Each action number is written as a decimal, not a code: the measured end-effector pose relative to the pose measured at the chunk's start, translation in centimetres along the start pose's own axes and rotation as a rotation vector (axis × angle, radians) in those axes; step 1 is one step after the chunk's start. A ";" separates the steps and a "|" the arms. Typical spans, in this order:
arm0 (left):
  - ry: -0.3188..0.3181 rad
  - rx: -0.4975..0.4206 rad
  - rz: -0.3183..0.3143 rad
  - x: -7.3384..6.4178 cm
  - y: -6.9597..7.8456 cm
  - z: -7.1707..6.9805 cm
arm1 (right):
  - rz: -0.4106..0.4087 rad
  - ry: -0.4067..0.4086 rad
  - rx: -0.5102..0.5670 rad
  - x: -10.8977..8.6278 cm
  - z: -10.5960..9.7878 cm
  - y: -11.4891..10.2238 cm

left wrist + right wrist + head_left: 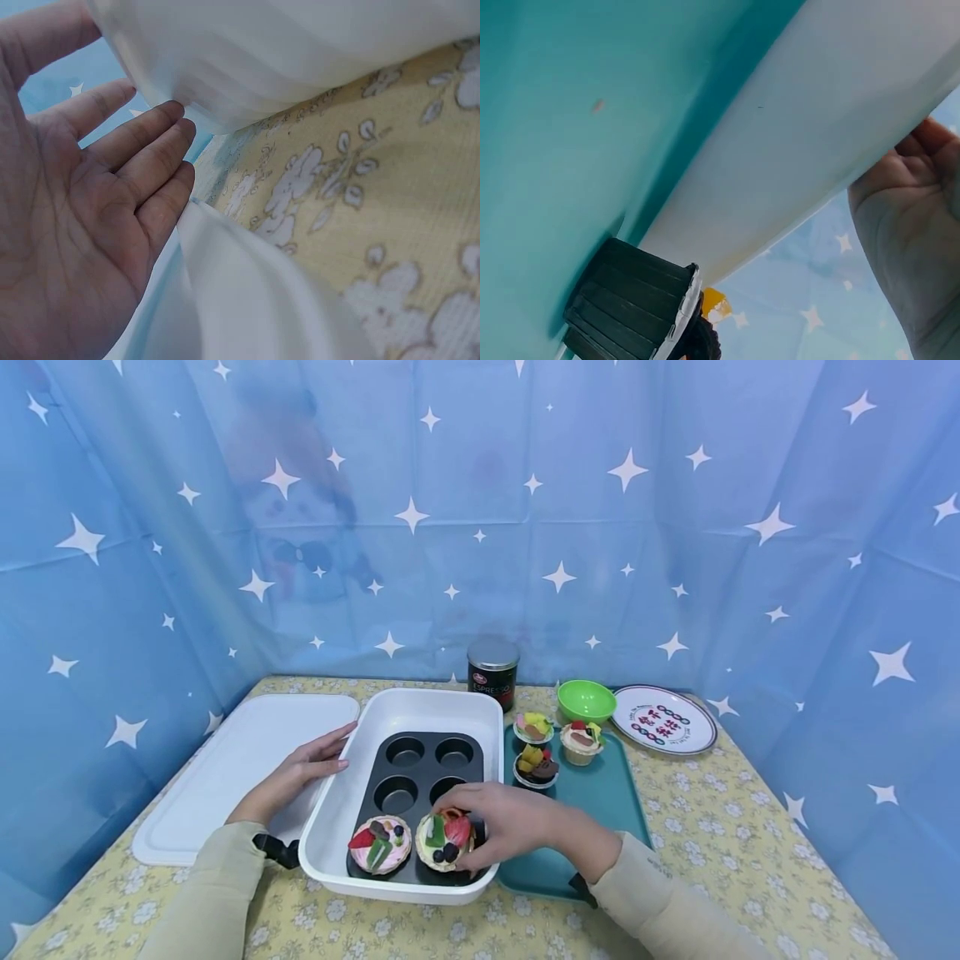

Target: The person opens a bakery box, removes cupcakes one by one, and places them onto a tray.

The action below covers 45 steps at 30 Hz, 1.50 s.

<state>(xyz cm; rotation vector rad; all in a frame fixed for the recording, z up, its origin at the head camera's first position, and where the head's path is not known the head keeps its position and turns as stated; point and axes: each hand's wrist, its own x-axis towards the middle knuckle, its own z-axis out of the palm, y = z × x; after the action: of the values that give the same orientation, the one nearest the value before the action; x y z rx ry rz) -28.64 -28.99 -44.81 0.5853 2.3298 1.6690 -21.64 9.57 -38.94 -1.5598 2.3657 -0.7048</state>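
Observation:
My right hand (517,827) reaches over the right rim of a white bin (397,889). Its thumb and fingers grip a fruit-topped cupcake (446,842) at the front right cup of a dark muffin tin (426,770). Whether that cupcake touches the cup's bottom is hidden. Another cupcake (381,843), with pink topping, sits in the front left cup. My left hand (303,770) is at the bin's left wall, fingers extended; in the left wrist view its palm (82,217) shows, holding nothing. The right wrist view hides the right fingertips behind the bin wall.
On a teal tray (600,802) to the right stand several more cupcakes, one in a dark ribbed cup (630,300). Behind are an espresso canister (492,675), a green bowl (587,702) and a printed plate (693,727). A white lid (225,777) lies left.

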 end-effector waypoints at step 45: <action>-0.018 -0.016 0.037 0.1 -0.3 0.0 | 0.148 0.295 -0.079 -6.4 -6.5 2.2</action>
<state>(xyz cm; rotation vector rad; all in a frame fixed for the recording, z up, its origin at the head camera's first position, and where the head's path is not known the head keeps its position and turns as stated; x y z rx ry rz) -28.80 -29.04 -45.04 0.6408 2.3042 1.6899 -23.56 17.85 -34.98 -1.3710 2.7180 -0.8697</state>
